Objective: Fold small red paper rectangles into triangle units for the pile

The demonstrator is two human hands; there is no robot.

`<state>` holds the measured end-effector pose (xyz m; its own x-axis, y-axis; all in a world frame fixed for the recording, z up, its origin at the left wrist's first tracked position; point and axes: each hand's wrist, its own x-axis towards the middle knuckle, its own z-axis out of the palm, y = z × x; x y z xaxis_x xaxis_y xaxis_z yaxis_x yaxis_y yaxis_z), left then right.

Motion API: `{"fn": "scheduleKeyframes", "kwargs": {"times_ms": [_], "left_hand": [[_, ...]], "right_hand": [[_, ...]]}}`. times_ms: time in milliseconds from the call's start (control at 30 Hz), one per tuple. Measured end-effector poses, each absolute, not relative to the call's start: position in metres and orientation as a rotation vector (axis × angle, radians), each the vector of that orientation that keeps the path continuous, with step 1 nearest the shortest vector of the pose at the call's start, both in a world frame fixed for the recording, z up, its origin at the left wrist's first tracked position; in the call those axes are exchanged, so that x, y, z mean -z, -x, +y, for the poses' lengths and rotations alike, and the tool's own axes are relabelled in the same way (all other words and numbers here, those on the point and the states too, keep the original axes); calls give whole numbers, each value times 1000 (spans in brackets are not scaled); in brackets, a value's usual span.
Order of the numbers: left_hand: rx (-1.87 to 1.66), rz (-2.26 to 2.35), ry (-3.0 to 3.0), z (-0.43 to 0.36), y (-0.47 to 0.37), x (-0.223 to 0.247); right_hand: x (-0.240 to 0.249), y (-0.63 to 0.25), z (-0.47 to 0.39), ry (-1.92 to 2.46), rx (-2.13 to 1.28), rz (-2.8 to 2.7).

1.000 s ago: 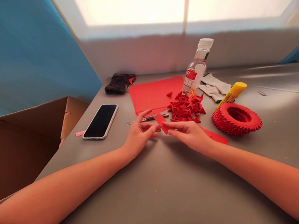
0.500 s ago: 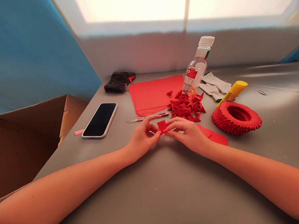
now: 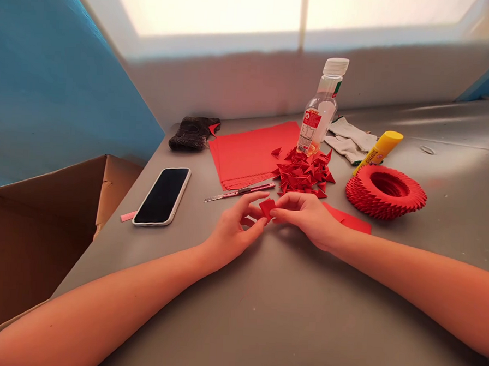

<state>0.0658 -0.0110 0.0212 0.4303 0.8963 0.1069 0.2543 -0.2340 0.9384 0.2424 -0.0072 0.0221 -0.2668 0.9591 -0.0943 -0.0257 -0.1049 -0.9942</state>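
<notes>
Over your grey table (image 3: 229,313): red paper (image 3: 266,207), a strip one second ago, now folded shorter.
Right hand (image 3: 306,216): you pinch it.
Left hand (image 3: 236,226): beside its edge, grip unclear.
Off left: blue wall (image 3: 57,80).

Craft workspace: red paper stack (image 3: 252,153), utility knife (image 3: 244,191), glue stick (image 3: 379,149), worktop (image 3: 237,324).

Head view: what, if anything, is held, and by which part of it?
Small folded red paper, pinched near its right edge by the right hand; whether the left hand grips is unclear.
</notes>
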Motion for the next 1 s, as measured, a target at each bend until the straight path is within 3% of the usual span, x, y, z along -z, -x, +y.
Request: {"fn": "scheduleKeyframes", "kwargs": {"times_ms": [600, 867, 1000], "left_hand": [[-888, 1020, -1721, -9, -64, -18], [-952, 928, -1296, 1, -64, -22], [-970, 945, -1350, 2, -64, -18]], "right_hand": [[-24, -244, -8, 1156, -1371, -1506], [-28, -249, -8, 968, -633, -1983], [-28, -245, -12, 974, -615, -2027]]}}
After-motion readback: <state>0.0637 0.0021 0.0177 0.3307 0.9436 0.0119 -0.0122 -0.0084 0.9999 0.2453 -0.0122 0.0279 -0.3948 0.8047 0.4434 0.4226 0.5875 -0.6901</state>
